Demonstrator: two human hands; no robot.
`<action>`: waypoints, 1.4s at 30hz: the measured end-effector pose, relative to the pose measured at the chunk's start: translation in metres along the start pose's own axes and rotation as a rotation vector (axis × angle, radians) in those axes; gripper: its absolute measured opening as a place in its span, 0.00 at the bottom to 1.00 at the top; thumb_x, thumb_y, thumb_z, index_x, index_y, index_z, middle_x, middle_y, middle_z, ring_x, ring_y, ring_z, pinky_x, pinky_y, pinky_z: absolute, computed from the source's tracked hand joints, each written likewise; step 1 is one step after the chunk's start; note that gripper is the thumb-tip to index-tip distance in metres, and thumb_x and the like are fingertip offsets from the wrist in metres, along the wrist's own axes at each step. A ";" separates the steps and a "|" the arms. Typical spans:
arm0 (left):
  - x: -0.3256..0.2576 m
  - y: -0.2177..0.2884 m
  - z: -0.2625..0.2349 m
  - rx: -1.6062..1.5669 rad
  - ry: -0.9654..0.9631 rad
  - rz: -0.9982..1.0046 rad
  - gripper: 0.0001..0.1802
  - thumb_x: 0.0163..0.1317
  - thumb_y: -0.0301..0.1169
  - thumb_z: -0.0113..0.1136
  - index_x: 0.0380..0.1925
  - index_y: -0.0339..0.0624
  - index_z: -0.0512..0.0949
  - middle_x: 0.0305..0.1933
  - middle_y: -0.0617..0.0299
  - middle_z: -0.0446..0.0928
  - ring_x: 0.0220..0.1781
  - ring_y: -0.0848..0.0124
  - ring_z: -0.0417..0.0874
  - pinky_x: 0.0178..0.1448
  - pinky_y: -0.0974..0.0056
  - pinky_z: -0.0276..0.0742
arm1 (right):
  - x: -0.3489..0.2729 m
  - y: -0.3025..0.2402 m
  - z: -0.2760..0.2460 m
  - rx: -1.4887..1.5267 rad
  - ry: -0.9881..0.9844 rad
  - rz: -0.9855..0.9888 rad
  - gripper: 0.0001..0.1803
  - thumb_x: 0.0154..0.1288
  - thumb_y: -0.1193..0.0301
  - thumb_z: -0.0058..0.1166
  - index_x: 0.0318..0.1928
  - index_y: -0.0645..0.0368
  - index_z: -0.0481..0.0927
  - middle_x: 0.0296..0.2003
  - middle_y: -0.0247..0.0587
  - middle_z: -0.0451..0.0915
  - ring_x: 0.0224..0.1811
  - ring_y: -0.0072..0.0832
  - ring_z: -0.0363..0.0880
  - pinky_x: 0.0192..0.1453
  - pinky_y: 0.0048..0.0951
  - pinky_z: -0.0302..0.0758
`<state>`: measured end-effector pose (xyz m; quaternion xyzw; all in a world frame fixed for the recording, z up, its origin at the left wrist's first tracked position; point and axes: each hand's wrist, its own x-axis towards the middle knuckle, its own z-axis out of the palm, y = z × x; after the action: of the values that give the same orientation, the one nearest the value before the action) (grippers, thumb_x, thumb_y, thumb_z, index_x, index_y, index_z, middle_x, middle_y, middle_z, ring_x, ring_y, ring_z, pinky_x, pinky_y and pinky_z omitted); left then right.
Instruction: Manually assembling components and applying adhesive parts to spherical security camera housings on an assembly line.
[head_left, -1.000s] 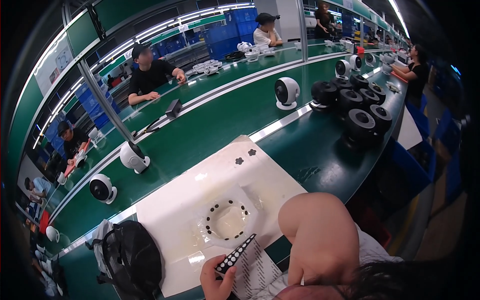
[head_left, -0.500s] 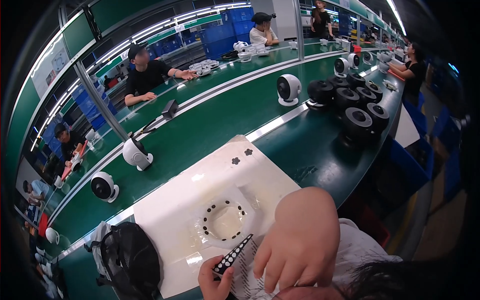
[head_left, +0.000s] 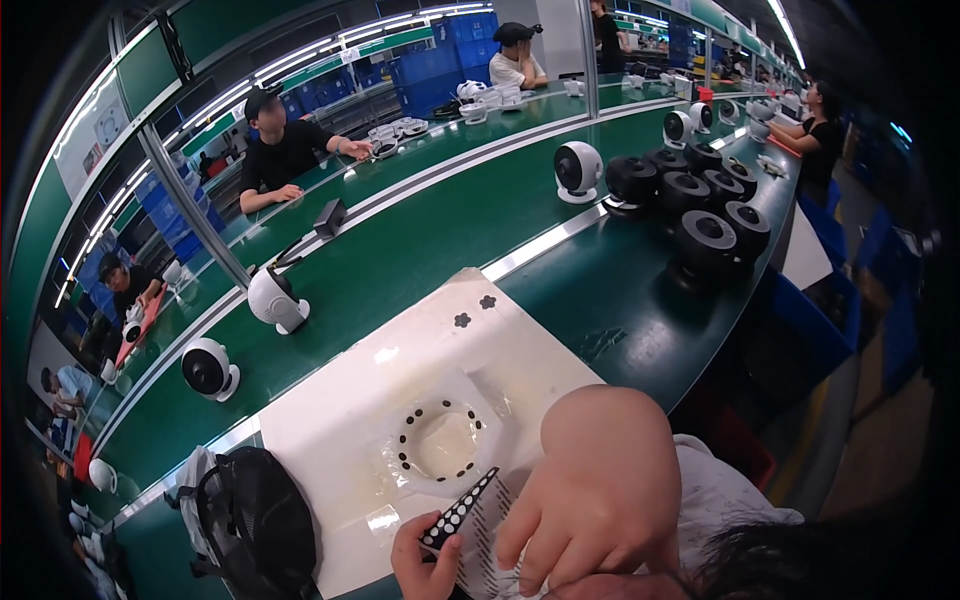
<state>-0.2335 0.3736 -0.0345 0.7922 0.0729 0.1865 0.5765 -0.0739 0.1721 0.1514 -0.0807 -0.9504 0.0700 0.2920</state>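
Observation:
In my left hand (head_left: pixel 428 562), a black strip with rows of white dots (head_left: pixel 455 522) is pinched between thumb and fingers. It looks like a folded sticker sheet; a pale part with small dark slanted marks (head_left: pixel 484 545) extends right. My right hand (head_left: pixel 575 510) is bent over that pale part, fingers curled down and close together. Whatever its fingertips hold is hidden. Just beyond both hands, a translucent ring (head_left: pixel 413 473) with small black oval pads around it lies flat on a white board (head_left: pixel 340 400).
Two dark flower-shaped pieces (head_left: pixel 462 320) lie at the board's far corner. A black bag (head_left: pixel 262 525) sits left. White cameras (head_left: pixel 211 370) stand along the green bench (head_left: pixel 420 235); several black round units (head_left: pixel 706 240) cluster right. Across the bench, a person (head_left: pixel 290 150) sits.
The view has shifted slightly, so the bench scene sits a little further left. My left hand still grips the sheet; my right hand has moved slightly over it.

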 end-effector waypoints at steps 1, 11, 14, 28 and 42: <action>0.001 -0.001 0.000 0.020 0.002 0.064 0.22 0.47 0.26 0.65 0.42 0.33 0.69 0.39 0.56 0.75 0.37 0.74 0.75 0.40 0.71 0.72 | 0.000 0.000 0.000 -0.002 0.002 0.002 0.15 0.61 0.62 0.51 0.31 0.64 0.76 0.25 0.46 0.74 0.32 0.40 0.73 0.37 0.35 0.70; -0.002 0.006 0.001 -0.001 -0.024 -0.079 0.23 0.48 0.26 0.65 0.44 0.33 0.69 0.39 0.56 0.74 0.35 0.75 0.76 0.37 0.73 0.73 | -0.004 0.001 -0.007 -0.016 0.016 0.017 0.15 0.61 0.62 0.51 0.30 0.64 0.76 0.25 0.45 0.74 0.32 0.40 0.73 0.37 0.35 0.70; -0.001 0.009 -0.002 0.127 -0.072 -0.073 0.23 0.49 0.25 0.65 0.45 0.33 0.68 0.38 0.56 0.74 0.33 0.76 0.76 0.36 0.73 0.72 | -0.005 -0.004 0.000 -0.019 0.021 0.018 0.15 0.61 0.62 0.51 0.30 0.64 0.76 0.25 0.45 0.74 0.32 0.40 0.73 0.37 0.35 0.70; -0.001 0.009 0.006 -0.029 -0.076 -0.061 0.19 0.56 0.27 0.59 0.45 0.32 0.65 0.39 0.56 0.74 0.38 0.73 0.76 0.42 0.70 0.74 | -0.011 0.002 0.006 -0.025 0.042 0.002 0.15 0.62 0.62 0.50 0.30 0.64 0.76 0.24 0.45 0.74 0.31 0.40 0.73 0.37 0.35 0.70; -0.002 0.017 0.011 -0.004 -0.054 -0.090 0.18 0.54 0.24 0.59 0.44 0.33 0.67 0.39 0.57 0.74 0.37 0.75 0.76 0.41 0.71 0.74 | -0.019 0.003 0.005 -0.022 0.065 -0.003 0.15 0.62 0.62 0.50 0.29 0.63 0.75 0.24 0.45 0.74 0.31 0.39 0.73 0.37 0.34 0.70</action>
<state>-0.2328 0.3576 -0.0218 0.7916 0.0925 0.1390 0.5878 -0.0605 0.1713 0.1363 -0.0846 -0.9413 0.0565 0.3220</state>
